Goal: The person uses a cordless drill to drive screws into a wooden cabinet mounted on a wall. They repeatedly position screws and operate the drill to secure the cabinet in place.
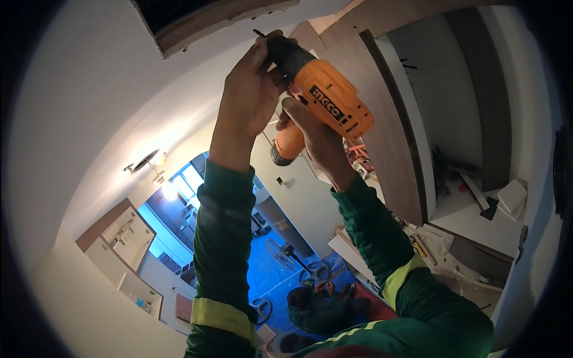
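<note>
Raised overhead in both hands is an orange and black power drill [337,98]. Around its handle my right hand [319,134] is closed, with the thumb side toward me. My left hand [245,95] is closed at the drill's black chuck [286,56], the fingers partly hidden behind it. A thin dark bit [258,33] sticks out of the chuck, tilted up and to the left. Just left of its tip, apart from it, is the wood-edged rim [170,45] of a dark opening in the ceiling.
A tall wood-faced panel [388,131] and cabinet shelves [471,221] with offcuts stand at right. A wall cabinet [122,250] hangs at left. Below, another person [319,310] sits near a fan [286,253] on a blue-lit floor. A lamp [169,191] glows beyond.
</note>
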Tool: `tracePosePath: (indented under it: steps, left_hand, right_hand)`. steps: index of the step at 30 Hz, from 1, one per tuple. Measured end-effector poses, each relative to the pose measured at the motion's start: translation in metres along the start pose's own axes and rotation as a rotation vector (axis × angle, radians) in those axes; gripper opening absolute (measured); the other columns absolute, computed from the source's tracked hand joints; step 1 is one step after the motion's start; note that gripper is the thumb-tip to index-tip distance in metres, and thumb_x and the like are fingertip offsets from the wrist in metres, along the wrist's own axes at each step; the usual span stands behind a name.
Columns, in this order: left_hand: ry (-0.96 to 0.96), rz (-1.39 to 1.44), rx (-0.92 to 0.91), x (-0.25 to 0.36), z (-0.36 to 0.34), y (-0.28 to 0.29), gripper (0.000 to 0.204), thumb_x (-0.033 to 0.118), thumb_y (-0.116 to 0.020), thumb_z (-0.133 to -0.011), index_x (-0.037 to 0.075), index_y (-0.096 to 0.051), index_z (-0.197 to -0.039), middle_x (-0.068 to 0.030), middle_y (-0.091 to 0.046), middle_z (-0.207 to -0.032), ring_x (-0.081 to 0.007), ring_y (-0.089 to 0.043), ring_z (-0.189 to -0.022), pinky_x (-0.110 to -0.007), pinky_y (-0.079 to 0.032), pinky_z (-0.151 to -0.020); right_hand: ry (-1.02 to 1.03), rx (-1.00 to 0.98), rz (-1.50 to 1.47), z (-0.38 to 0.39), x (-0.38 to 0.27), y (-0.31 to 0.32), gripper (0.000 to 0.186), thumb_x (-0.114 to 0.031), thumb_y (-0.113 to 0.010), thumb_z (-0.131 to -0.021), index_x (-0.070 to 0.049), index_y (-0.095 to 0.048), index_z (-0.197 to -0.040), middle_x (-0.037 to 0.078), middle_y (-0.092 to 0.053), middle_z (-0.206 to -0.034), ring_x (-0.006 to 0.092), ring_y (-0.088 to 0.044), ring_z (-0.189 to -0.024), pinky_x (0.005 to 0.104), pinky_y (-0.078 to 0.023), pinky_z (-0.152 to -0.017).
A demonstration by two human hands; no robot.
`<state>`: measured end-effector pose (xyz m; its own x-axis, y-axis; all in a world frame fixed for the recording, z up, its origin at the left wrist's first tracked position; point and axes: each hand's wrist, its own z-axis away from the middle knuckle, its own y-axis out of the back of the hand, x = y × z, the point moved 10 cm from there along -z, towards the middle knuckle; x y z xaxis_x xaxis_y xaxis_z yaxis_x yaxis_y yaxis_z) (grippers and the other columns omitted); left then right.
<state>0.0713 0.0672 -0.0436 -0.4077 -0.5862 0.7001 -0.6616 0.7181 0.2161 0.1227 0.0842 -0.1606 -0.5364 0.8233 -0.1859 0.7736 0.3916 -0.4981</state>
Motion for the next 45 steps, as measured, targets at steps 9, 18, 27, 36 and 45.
tracePosePath:
  steps: [9, 18, 27, 36, 45]
  left_hand:
    - [-0.127, -0.05, 0.065, 0.017, -0.043, 0.026, 0.025, 0.014, -0.041, -0.11, 0.001, -0.059, -0.121, -0.0129, -0.064, -0.116, -0.0337, -0.065, -0.116, -0.05, -0.056, -0.098]
    - [-0.112, -0.063, 0.002, 0.022, -0.053, 0.031, 0.022, 0.016, -0.05, -0.109, 0.0, -0.061, -0.118, -0.015, -0.065, -0.117, -0.0354, -0.062, -0.125, -0.049, -0.05, -0.11]
    - [-0.082, -0.071, -0.041, 0.027, -0.049, 0.028, 0.022, 0.016, -0.051, -0.109, -0.001, -0.06, -0.119, -0.0168, -0.064, -0.118, -0.037, -0.063, -0.124, -0.049, -0.05, -0.112]
    - [-0.053, -0.126, 0.054, 0.029, -0.047, 0.032, 0.024, 0.015, -0.052, -0.108, -0.003, -0.057, -0.122, -0.0182, -0.063, -0.118, -0.0366, -0.064, -0.121, -0.049, -0.05, -0.113]
    - [-0.075, -0.062, -0.006, 0.025, -0.053, 0.033, 0.024, 0.015, -0.053, -0.108, -0.004, -0.059, -0.121, -0.0191, -0.065, -0.118, -0.0366, -0.063, -0.123, -0.049, -0.051, -0.111]
  right_hand:
    - [0.022, -0.038, -0.317, -0.026, 0.023, -0.015, 0.02, -0.015, -0.069, -0.099, -0.003, -0.062, -0.113, 0.004, -0.064, -0.084, 0.0143, -0.065, -0.078, 0.0338, -0.056, -0.079]
    - [0.01, -0.054, -0.333, -0.032, 0.027, -0.018, 0.019, -0.013, -0.065, -0.101, -0.001, -0.06, -0.115, 0.006, -0.064, -0.084, 0.0145, -0.065, -0.079, 0.0334, -0.057, -0.077]
    - [0.038, -0.093, -0.371, -0.028, 0.023, -0.025, 0.021, -0.014, -0.064, -0.102, 0.0, -0.06, -0.117, 0.006, -0.064, -0.086, 0.0152, -0.066, -0.079, 0.0326, -0.058, -0.079]
    - [0.004, -0.022, -0.343, -0.026, 0.029, -0.022, 0.02, -0.015, -0.064, -0.101, -0.001, -0.062, -0.116, 0.005, -0.063, -0.087, 0.0145, -0.066, -0.079, 0.0333, -0.058, -0.079]
    - [0.033, -0.063, -0.376, -0.03, 0.027, -0.027, 0.017, -0.014, -0.065, -0.1, -0.003, -0.062, -0.113, 0.004, -0.062, -0.085, 0.0143, -0.065, -0.077, 0.0338, -0.059, -0.076]
